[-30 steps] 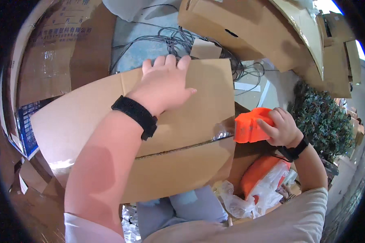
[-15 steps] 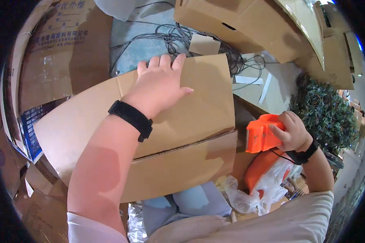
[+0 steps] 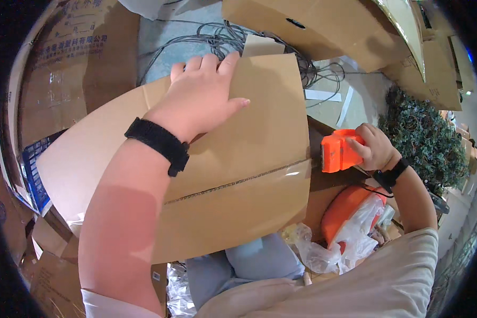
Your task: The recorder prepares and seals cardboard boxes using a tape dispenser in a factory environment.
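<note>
A big brown cardboard box (image 3: 233, 175) is being held across the lap, in the middle of the view. It is being pressed down by the left hand (image 3: 201, 100), which is laid flat and open on the top flap, fingers spread near the far edge. An orange tape dispenser (image 3: 340, 151) is being gripped by the right hand (image 3: 373, 148), fingers closed around it, right at the box's right edge where the flaps meet. Grey cables (image 3: 233, 40) are lying on the floor beyond the box.
</note>
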`<state>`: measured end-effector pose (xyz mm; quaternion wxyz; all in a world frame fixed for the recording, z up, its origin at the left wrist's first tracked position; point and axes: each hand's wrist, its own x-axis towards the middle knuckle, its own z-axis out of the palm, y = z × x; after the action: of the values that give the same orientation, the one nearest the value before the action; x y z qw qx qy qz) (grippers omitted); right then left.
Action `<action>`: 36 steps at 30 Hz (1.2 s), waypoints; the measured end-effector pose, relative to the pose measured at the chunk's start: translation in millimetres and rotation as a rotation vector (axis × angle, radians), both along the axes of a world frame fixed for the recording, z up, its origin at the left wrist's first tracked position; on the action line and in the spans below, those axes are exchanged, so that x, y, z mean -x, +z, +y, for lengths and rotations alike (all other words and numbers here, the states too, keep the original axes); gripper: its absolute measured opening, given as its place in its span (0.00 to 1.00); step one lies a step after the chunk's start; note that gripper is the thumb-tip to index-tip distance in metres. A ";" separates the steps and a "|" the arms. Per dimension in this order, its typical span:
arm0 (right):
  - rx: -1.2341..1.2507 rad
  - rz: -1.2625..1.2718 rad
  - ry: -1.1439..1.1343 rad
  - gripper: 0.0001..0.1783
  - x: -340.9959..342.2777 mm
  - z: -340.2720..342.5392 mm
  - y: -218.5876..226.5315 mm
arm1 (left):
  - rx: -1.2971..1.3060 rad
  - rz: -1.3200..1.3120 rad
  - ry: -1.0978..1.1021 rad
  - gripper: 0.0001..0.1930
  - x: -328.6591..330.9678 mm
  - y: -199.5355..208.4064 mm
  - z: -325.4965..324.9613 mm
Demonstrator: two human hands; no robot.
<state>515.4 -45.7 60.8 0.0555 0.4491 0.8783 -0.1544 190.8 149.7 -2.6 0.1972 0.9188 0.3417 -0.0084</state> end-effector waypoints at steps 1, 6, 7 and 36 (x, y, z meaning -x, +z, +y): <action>-0.002 0.002 0.001 0.31 -0.9 0.3 0.1 | -0.003 -0.007 -0.005 0.36 -1.5 0.0 0.6; -0.057 -0.018 0.040 0.32 -8.1 4.9 8.1 | 0.002 0.009 -0.001 0.36 -3.4 1.3 7.5; -0.048 -0.021 0.019 0.33 -2.0 8.9 9.9 | -0.001 0.010 -0.004 0.36 -0.6 2.1 9.0; -0.196 0.031 -0.009 0.32 6.7 10.2 81.9 | 0.148 0.046 0.202 0.57 68.1 28.6 -132.8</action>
<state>508.7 -35.5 142.7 -0.0033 0.4541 0.8878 -0.0748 122.6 16.9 26.1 0.2567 0.8622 0.4353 -0.0349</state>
